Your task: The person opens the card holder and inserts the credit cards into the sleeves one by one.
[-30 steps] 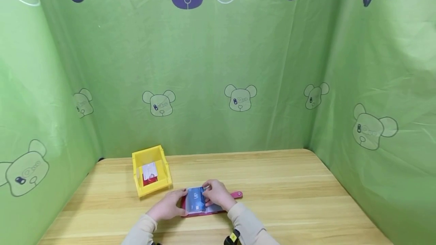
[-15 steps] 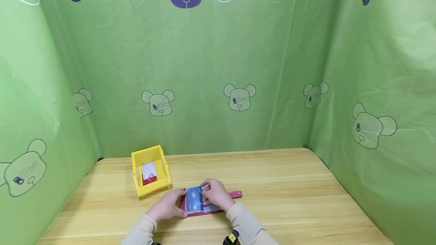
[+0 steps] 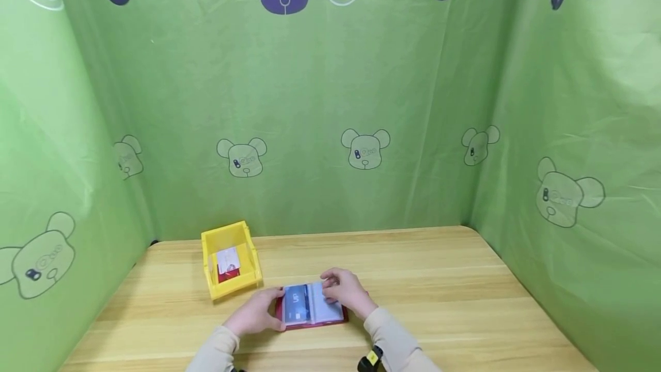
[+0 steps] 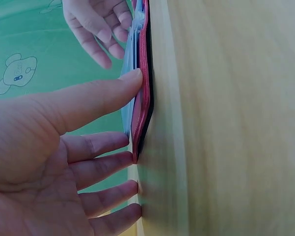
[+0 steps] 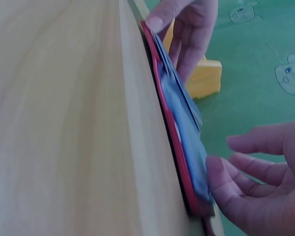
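Leaving the blue card (image 3: 296, 303) apparently sleeved, the right hand (image 3: 346, 293) hung empty — fingers parted. The left hand (image 3: 256, 310) gripped the holder (image 3: 323, 312).

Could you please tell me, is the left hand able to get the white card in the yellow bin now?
Probably yes. The yellow bin is open-topped, the white card lies uppermost, and nothing blocking shows between it and the left hand; that hand would likely first have to release the red card holder.
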The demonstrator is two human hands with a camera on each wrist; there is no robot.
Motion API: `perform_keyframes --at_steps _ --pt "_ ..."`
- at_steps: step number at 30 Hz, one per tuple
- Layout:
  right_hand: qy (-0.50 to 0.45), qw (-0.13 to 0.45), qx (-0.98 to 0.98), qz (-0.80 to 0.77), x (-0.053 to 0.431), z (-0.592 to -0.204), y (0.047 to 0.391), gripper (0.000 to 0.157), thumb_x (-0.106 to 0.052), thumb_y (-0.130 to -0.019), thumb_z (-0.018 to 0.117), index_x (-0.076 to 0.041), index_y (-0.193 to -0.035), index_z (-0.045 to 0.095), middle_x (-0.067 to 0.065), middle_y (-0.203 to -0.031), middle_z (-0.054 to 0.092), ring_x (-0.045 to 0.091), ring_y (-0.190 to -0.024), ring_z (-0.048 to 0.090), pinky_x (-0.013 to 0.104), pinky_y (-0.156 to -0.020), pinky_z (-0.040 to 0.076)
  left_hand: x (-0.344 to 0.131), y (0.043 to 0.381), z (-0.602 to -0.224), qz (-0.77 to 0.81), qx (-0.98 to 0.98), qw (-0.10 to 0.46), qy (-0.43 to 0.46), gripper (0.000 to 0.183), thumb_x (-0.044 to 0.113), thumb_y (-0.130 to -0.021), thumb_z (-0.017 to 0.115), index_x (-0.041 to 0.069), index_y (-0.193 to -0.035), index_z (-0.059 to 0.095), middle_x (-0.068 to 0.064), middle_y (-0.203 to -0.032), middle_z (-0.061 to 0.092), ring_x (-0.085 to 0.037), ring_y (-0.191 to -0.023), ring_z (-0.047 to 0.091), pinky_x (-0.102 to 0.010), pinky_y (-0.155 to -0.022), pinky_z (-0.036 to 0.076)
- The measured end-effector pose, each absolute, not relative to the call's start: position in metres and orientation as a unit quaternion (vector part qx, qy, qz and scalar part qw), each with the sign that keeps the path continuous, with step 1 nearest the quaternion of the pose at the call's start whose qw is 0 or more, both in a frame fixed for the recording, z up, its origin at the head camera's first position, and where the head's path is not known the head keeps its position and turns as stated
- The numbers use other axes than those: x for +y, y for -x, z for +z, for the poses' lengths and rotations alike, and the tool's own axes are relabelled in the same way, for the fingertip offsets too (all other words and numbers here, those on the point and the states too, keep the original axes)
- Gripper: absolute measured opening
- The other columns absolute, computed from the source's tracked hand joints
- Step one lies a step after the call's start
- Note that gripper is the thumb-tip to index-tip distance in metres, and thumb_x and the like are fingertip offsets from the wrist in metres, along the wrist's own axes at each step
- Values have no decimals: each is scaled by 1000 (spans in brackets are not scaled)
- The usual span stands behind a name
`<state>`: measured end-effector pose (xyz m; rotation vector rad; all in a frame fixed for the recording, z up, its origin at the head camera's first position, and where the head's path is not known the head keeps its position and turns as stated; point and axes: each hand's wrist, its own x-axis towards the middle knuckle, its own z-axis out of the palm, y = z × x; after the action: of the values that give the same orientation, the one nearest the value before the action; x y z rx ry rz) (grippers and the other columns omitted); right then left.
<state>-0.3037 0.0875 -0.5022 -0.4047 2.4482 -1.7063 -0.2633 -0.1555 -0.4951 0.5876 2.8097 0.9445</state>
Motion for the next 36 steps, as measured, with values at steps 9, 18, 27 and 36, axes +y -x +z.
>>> perform_keyframes --at_steps 9,18,27,36 --pt "193 51 852 -483 114 -503 308 54 -7 -77 75 2 -127 58 21 -124 61 36 -113 57 52 -100 48 -156 262 -494 315 928 62 -187 79 17 -68 84 -7 -135 50 -30 -139 49 -49 -129 45 -65 -108 35" --pt "266 99 876 -391 134 -510 307 87 -12 -67 81 5 -143 41 26 -147 40 46 -137 36 65 -114 27 -155 261 -494 315 929 70 -182 79 19 -68 84 -5 -135 50 -29 -140 49 -49 -130 44 -64 -109 34" --pt "260 132 886 -359 137 -507 304 97 -14 -63 82 5 -146 36 26 -156 27 49 -144 22 67 -115 20 -156 262 -493 320 927 73 -183 79 18 -69 84 -5 -137 49 -29 -141 48 -49 -130 44 -65 -109 34" --pt "255 135 891 -351 137 -506 305 96 -17 -64 82 3 -147 37 23 -156 28 47 -143 25 66 -115 22 -165 265 -481 378 908 78 -162 60 21 -78 77 -1 -131 57 -24 -131 59 -43 -121 54 -63 -104 41"
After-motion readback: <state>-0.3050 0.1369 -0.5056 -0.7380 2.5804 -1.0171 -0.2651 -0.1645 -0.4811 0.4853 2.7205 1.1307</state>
